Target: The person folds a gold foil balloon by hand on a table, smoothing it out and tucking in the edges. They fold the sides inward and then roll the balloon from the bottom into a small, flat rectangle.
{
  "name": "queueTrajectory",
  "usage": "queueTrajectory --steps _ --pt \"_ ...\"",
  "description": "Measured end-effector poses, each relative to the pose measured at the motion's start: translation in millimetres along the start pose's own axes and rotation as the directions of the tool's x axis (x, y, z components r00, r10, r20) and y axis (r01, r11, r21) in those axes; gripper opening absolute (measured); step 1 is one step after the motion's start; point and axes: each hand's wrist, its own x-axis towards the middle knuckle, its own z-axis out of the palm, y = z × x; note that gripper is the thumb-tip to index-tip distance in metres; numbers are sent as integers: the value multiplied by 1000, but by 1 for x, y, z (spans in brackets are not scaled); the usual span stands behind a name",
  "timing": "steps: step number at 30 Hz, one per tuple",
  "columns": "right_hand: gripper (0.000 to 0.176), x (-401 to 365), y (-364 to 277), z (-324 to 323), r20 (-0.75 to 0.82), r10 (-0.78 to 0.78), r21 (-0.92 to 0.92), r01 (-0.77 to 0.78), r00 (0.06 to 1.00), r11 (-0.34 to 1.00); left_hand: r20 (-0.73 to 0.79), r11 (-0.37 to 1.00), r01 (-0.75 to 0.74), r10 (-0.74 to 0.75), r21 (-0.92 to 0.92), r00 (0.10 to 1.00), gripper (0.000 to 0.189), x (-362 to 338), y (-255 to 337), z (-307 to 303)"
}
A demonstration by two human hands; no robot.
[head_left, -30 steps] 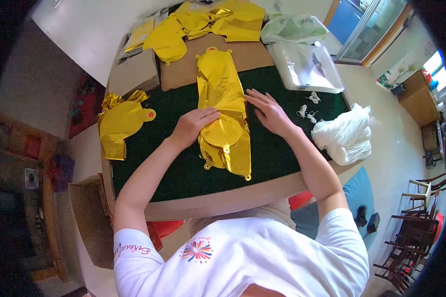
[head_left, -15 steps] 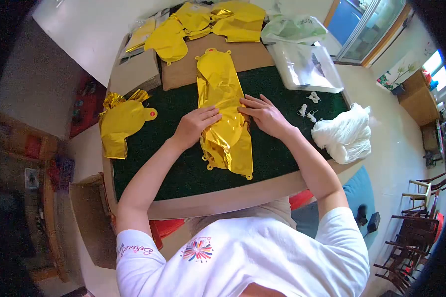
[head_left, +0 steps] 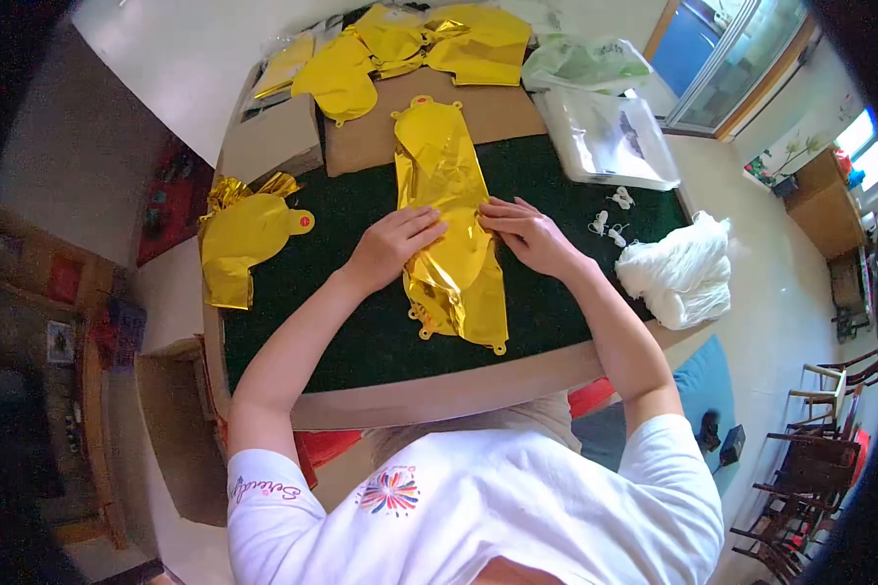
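A flat gold foil balloon [head_left: 451, 175] lies lengthwise on the dark green mat, creased and shiny, with small tabs at its ends and a red mark on its far tab. My left hand [head_left: 388, 244] rests on its left side, fingers stretched flat over the foil and holding nothing. At the opposite edge, my right hand [head_left: 535, 239] has its fingers drawn together on the foil; its thumb is hidden. Left of my hands, another gold foil balloon [head_left: 244, 239] with a round red-marked tab lies partly crumpled.
More gold foil balloons [head_left: 483, 49] lie on cardboard [head_left: 361, 146] at the back. Clear plastic bags [head_left: 610, 136] sit at the back right. Small white string bundles [head_left: 600, 222] and a white heap of string [head_left: 678, 268] lie on the right. An open cardboard box [head_left: 176, 429] stands left of the table.
The fingers of my right hand have come closer together at the balloon's edge. My left hand has slid slightly over the foil. The whole view has shifted a little.
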Motion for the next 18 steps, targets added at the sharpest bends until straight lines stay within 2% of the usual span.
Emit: queueTrajectory --steps 4,8,10,13,18 --pt "31 2 -6 -1 -9 14 25 -14 1000 1000 -22 1000 9 -9 16 1000 36 2 2 -2" --pt "31 3 -9 3 -1 17 -34 -17 1000 999 -14 1000 2 -1 15 1000 37 3 2 -3" --pt "31 4 -10 2 6 5 -57 -4 1000 998 -15 997 -69 70 43 997 35 2 -1 -2" --pt "35 5 -11 1 48 13 -57 -10 999 998 36 999 -9 10 -35 999 34 -2 -2 1" --pt "57 3 -10 -2 78 30 -46 -26 996 999 26 994 39 -36 -102 999 34 -3 -2 3"
